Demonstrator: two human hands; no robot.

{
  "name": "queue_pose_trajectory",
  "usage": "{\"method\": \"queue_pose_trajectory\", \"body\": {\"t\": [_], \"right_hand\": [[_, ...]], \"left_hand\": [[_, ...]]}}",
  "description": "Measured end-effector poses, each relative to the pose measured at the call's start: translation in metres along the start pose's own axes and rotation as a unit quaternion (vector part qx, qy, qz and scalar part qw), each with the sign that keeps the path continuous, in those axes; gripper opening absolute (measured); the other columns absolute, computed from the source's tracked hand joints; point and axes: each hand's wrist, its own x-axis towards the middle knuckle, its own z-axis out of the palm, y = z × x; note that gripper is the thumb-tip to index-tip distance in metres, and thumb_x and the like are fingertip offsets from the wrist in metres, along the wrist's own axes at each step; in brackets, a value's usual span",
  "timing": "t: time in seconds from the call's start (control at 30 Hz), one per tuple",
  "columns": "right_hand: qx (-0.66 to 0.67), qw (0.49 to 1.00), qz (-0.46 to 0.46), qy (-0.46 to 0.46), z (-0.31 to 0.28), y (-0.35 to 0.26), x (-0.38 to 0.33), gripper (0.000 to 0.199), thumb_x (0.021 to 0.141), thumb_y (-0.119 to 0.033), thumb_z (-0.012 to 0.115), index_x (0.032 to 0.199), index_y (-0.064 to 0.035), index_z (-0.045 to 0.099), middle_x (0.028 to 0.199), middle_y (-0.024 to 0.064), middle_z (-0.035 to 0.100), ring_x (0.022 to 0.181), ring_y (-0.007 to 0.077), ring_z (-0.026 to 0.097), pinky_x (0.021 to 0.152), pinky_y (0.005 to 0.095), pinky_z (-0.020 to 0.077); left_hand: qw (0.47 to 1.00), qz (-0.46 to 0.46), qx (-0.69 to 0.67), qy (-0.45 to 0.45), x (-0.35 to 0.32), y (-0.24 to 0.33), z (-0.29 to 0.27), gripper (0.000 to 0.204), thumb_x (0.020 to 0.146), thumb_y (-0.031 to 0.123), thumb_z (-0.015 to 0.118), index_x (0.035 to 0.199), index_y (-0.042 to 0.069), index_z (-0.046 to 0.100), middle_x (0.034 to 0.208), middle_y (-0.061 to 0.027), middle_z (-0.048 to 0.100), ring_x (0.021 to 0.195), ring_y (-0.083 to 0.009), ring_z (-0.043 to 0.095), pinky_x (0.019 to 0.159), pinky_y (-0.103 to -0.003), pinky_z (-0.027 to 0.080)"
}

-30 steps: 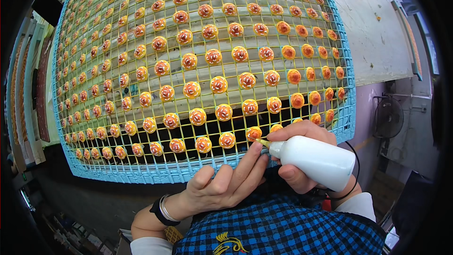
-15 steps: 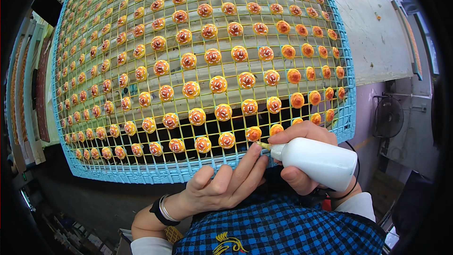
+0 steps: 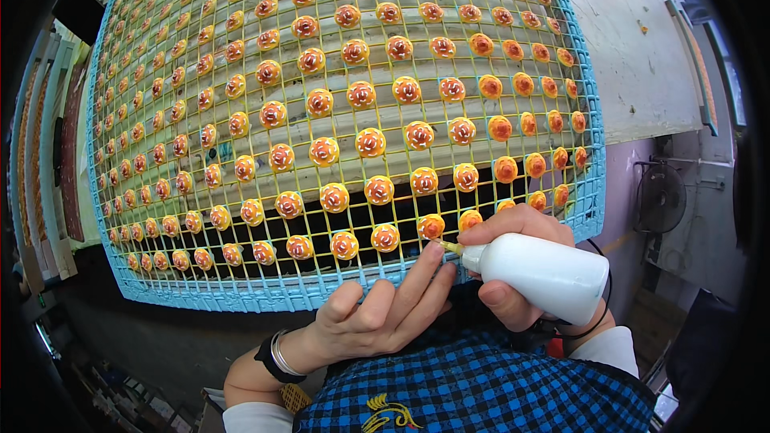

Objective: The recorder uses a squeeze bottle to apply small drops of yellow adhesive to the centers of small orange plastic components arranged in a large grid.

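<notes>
My right hand (image 3: 513,305) is wrapped round a white squeeze bottle (image 3: 549,277), tipped nearly on its side. Its thin yellowish nozzle (image 3: 451,247) points left at the lower edge of an orange-brown bun-shaped piece (image 3: 431,227) in the nearest row. My left hand (image 3: 385,313) is palm up beside it, with two fingers stretched toward the nozzle tip and the others bent; it grips nothing. Just left, a similar bun-shaped piece (image 3: 385,237) carries white dashes on top. To the right, a plain piece (image 3: 505,169) shows none. My right hand partly hides the front row's right end.
The pieces sit in rows on a yellow wire mesh rack (image 3: 401,156) with a light-blue woven rim (image 3: 265,297). A whitish tabletop (image 3: 626,56) extends at the right, with a fan (image 3: 659,196) beyond it. Striped boards (image 3: 40,152) stand at far left.
Almost nothing differs. The bottle and my right hand have shifted very slightly right; my left hand stays put.
</notes>
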Motion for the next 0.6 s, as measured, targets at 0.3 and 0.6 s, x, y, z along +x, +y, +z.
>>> {"method": "queue_pose_trajectory", "body": {"t": [0.3,0.6], "right_hand": [[0.035,0.999,0.015,0.014,-0.0061,-0.0009,-0.0041,0.033,0.073,-0.029,0.066,0.084,0.0011,0.059,0.076,0.0104,0.059,0.057,0.0204,0.060,0.046,0.0251,0.0468],[-0.030,0.998,-0.062,0.003,-0.0054,0.0054,0.0005,0.033,0.071,-0.028,0.068,0.084,0.0011,0.059,0.075,0.0098,0.061,0.055,0.0197,0.060,0.045,0.0254,0.0470]], "left_hand": [[1.000,0.002,0.003,-0.004,0.0023,-0.0004,-0.0015,0.030,0.086,0.043,0.045,0.101,0.022,0.061,0.109,0.0117,0.059,0.074,-0.0089,0.029,0.066,-0.023,0.024],[1.000,0.001,-0.001,-0.013,0.0008,-0.0002,-0.0013,0.030,0.085,0.043,0.045,0.101,0.023,0.061,0.109,0.0119,0.059,0.075,-0.0090,0.028,0.066,-0.024,0.023]]}}
